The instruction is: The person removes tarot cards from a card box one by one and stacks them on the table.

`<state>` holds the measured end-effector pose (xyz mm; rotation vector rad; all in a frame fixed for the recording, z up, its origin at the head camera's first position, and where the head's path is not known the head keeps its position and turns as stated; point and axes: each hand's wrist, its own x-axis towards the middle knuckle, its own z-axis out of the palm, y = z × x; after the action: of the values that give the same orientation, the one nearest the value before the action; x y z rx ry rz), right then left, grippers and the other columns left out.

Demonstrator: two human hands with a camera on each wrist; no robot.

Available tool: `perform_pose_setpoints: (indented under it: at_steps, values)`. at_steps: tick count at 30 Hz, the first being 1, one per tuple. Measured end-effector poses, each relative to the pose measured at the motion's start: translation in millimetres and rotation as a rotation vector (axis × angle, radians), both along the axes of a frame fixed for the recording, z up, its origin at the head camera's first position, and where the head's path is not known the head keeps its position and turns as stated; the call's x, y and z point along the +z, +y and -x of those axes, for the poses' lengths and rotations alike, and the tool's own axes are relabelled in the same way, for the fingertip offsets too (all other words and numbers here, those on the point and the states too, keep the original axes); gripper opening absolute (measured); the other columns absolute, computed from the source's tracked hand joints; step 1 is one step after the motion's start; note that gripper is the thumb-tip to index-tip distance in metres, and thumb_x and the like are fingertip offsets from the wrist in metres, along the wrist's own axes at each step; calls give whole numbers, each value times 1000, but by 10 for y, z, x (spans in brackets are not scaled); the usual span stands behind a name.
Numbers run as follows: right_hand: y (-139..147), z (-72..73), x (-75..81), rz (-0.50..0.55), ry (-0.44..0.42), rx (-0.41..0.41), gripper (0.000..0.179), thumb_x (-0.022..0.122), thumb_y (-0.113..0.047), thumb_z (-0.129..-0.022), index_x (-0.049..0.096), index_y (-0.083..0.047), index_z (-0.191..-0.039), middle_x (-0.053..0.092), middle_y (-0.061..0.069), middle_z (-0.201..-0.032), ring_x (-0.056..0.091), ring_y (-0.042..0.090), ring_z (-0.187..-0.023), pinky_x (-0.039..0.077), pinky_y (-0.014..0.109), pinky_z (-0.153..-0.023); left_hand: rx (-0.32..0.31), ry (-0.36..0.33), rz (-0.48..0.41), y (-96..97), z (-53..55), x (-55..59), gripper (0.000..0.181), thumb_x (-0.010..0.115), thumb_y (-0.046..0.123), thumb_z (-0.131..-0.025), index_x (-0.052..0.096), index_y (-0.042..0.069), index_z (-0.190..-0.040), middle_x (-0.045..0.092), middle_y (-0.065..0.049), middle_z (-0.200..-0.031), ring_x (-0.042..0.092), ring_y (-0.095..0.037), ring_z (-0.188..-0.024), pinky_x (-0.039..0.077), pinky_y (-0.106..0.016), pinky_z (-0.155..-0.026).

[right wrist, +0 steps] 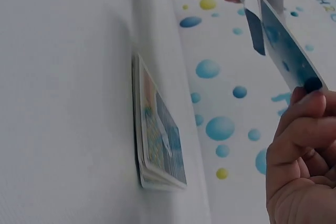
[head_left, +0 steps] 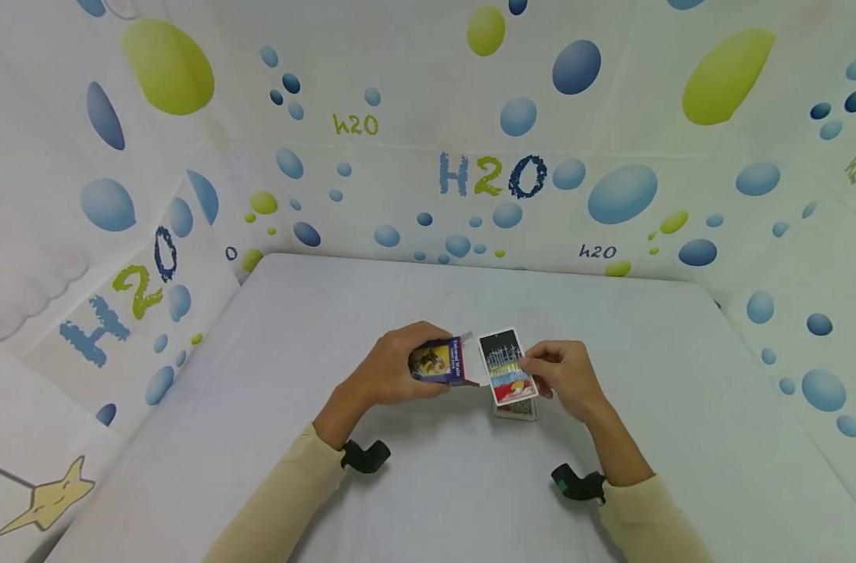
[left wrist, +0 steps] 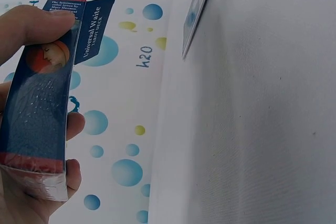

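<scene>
My left hand point(head_left: 398, 366) grips a blue tarot card box point(head_left: 435, 361) with its fingers and thumb around the sides. The box's end flap point(left wrist: 94, 30), lettered "Universal Waite Tarot Deck", stands open. Between thumb and fingers my right hand point(head_left: 564, 377) pinches a tarot card point(head_left: 508, 366) with a dark top and a red bottom, held up just beside the box's open end. Beneath that card a small stack of cards point(right wrist: 160, 135) lies on the table, partly hidden in the head view. How many cards are inside the box cannot be seen.
A white cloth covers the table point(head_left: 428, 485). Behind it hangs a white curtain point(head_left: 413, 94) with blue and green drops and H2O lettering, continuing along both sides. Black wrist mounts point(head_left: 366, 457) sit on both forearms, near the beige sleeves point(head_left: 276, 500).
</scene>
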<state>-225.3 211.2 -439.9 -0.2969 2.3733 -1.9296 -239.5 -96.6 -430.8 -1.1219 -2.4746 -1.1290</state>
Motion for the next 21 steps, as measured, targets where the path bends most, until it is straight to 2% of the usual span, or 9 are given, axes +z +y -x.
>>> perform_pose_setpoints:
  at_steps: [4, 7, 14, 21]
  values:
    - [67, 25, 13, 48, -72, 4, 19, 67, -4, -93, 62, 14, -91, 64, 12, -73, 51, 14, -52, 47, 24, -45, 13, -6, 8, -4, -4, 1, 68, 92, 30, -70, 63, 17, -131, 66, 5, -125, 61, -11, -110, 54, -37, -93]
    - [100, 39, 13, 45, -128, -9, 21, 67, -4, -93, 60, 16, -92, 63, 13, -74, 53, 15, -53, 49, 24, -46, 16, -9, 6, -7, -7, 6, 68, 92, 29, -70, 63, 17, -131, 67, 4, -124, 61, -11, -109, 55, -36, -93]
    - [130, 67, -45, -62, -236, -45, 18, 66, -5, -92, 61, 12, -91, 63, 11, -71, 57, 16, -53, 54, 26, -50, 13, -7, -4, -11, -6, 12, 67, 92, 29, -70, 64, 16, -130, 67, 4, -124, 61, -12, -109, 55, -36, -93]
    - [99, 89, -121, -142, -294, -65, 16, 66, -6, -91, 63, 10, -91, 65, 11, -69, 60, 17, -53, 56, 27, -51, 22, -8, 1, -1, -8, 8, 67, 91, 30, -71, 63, 17, -131, 66, 4, -125, 61, -12, -111, 55, -36, -94]
